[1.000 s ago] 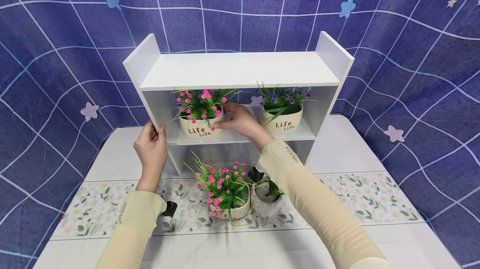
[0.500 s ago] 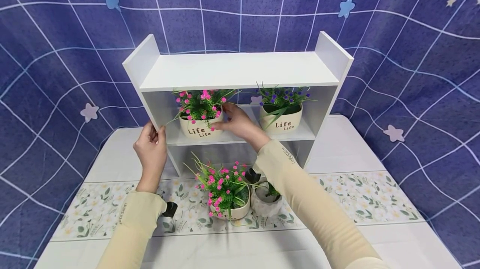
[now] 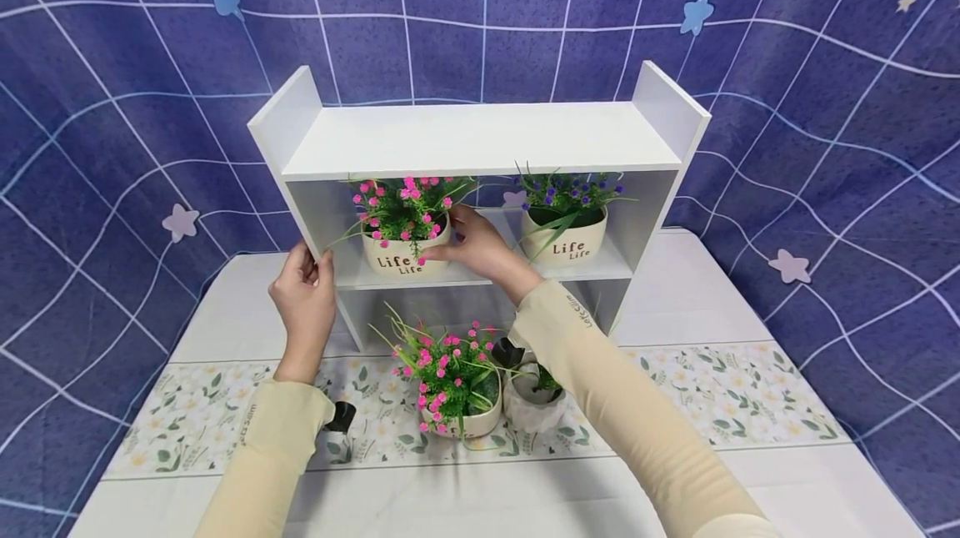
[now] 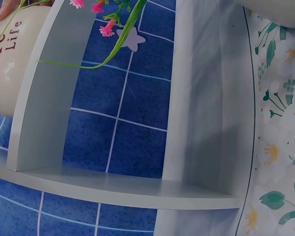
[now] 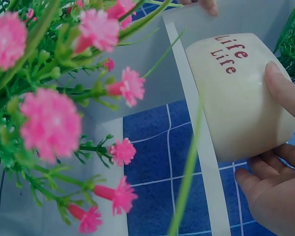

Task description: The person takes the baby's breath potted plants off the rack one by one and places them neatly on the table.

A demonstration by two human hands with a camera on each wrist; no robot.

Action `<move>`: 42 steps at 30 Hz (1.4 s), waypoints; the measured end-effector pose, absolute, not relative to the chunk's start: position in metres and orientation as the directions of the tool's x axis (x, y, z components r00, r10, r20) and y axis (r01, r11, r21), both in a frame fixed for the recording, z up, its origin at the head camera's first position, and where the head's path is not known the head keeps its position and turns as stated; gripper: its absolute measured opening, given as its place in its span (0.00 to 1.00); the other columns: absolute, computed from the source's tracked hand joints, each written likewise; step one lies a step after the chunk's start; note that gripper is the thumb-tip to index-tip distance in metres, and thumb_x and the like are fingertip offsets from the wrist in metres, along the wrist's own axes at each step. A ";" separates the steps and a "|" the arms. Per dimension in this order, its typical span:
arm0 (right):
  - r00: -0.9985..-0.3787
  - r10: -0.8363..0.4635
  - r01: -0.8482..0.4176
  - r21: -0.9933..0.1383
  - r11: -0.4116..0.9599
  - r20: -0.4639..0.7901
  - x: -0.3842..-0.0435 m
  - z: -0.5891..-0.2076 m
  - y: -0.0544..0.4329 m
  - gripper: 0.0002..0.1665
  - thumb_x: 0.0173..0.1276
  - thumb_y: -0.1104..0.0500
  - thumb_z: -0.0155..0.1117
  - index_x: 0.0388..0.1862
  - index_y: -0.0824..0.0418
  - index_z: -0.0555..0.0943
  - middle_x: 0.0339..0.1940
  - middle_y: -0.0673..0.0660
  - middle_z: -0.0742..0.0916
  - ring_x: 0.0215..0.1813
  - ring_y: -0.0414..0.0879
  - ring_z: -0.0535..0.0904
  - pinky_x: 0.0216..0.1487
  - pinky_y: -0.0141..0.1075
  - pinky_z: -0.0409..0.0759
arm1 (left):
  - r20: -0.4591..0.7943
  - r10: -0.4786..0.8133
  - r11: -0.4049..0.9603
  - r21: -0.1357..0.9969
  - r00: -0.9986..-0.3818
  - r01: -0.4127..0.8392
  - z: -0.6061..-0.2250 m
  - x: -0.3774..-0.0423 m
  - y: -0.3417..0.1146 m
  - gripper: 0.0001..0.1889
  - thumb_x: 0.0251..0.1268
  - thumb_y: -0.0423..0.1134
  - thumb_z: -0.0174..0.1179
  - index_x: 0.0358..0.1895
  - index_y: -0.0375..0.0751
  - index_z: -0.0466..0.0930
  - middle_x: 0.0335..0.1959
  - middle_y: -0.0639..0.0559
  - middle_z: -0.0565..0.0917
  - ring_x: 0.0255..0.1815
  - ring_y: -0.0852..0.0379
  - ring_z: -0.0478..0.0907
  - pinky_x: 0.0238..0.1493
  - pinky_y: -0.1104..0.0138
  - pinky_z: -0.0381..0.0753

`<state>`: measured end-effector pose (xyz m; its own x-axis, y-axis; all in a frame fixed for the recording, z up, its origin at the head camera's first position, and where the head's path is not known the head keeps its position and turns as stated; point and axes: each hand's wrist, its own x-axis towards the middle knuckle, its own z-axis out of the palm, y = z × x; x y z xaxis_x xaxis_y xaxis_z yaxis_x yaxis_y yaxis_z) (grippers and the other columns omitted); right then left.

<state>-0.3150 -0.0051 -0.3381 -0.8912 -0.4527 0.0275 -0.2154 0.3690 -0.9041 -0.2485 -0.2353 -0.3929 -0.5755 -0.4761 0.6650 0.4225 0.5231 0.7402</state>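
Observation:
A cream oval flower pot [image 3: 405, 258] with pink flowers and "Life" lettering stands on the middle board of a white shelf unit [image 3: 480, 138], near its left side. My right hand [image 3: 483, 246] grips this pot by its right end. In the right wrist view the thumb [image 5: 285, 91] lies on the lettered front, with the fingers curled behind. My left hand [image 3: 303, 292] pinches the front edge of the unit's left side panel, thumb inside and fingers outside. To the right on the same board is a matching pot [image 3: 566, 242] with purple flowers.
In front of the shelf unit, another pink-flowered pot [image 3: 480, 421] stands on the floral table runner [image 3: 735, 396]. Beside it is a whitish pot [image 3: 532, 409] with a green plant, partly hidden by my right sleeve. A blue grid-patterned curtain [image 3: 480, 29] hangs close behind.
My right forearm has shifted slightly left. Both hands keep their holds, and the pots and shelf unit look the same.

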 end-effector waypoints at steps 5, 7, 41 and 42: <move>-0.891 -0.454 -0.212 -0.894 0.396 0.010 -0.314 -0.338 -0.004 0.55 0.60 0.52 0.72 0.78 0.61 0.51 0.79 0.59 0.60 0.77 0.53 0.60 0.75 0.42 0.66 | 0.673 -0.477 0.526 0.734 -0.565 0.430 -0.392 -0.249 -0.235 0.12 0.62 0.25 0.60 0.48 0.24 0.81 0.46 0.31 0.85 0.38 0.86 0.75 0.40 0.91 0.74; -0.892 -0.452 -0.208 -0.891 0.404 0.003 -0.313 -0.338 -0.004 0.55 0.60 0.51 0.72 0.78 0.61 0.52 0.78 0.59 0.62 0.77 0.53 0.61 0.74 0.42 0.67 | 0.679 -0.473 0.534 0.728 -0.561 0.430 -0.392 -0.249 -0.235 0.12 0.62 0.26 0.60 0.48 0.24 0.81 0.45 0.31 0.85 0.38 0.86 0.75 0.39 0.91 0.74; -0.884 -0.465 -0.233 -0.913 0.336 0.055 -0.284 -0.338 0.023 0.46 0.58 0.53 0.74 0.72 0.61 0.64 0.42 0.56 0.80 0.56 0.49 0.78 0.51 0.38 0.78 | 0.674 -0.487 0.524 0.734 -0.556 0.431 -0.395 -0.250 -0.234 0.12 0.62 0.23 0.59 0.48 0.22 0.80 0.45 0.29 0.85 0.38 0.87 0.74 0.40 0.91 0.74; -0.885 -0.463 -0.230 -0.913 0.336 0.052 -0.283 -0.338 0.024 0.47 0.58 0.53 0.75 0.73 0.61 0.63 0.48 0.57 0.81 0.59 0.49 0.78 0.55 0.37 0.78 | 0.676 -0.486 0.523 0.733 -0.554 0.436 -0.395 -0.250 -0.235 0.12 0.62 0.24 0.59 0.48 0.22 0.80 0.45 0.29 0.85 0.38 0.87 0.75 0.40 0.91 0.74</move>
<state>-0.2828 0.0239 -0.3382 -0.8848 -0.4631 0.0524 -0.2301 0.3362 -0.9133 -0.2498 -0.2349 -0.3953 -0.5537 -0.4859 0.6762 0.4357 0.5230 0.7326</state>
